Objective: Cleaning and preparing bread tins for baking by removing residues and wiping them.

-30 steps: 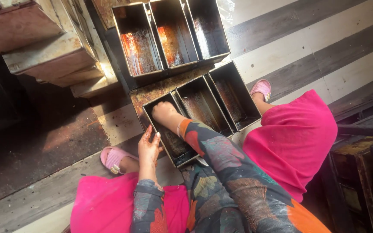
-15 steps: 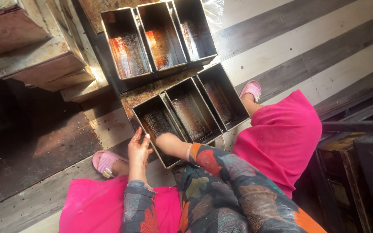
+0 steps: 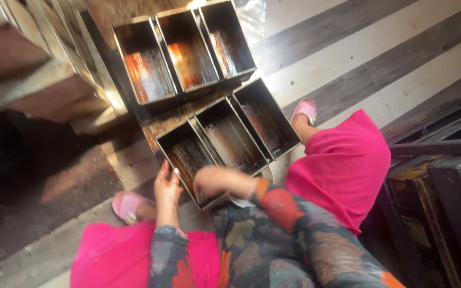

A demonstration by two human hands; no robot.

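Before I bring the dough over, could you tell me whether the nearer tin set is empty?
Empty: the nearer tin set shows bare, stained bottoms, apart from the right hand reaching into its left compartment.
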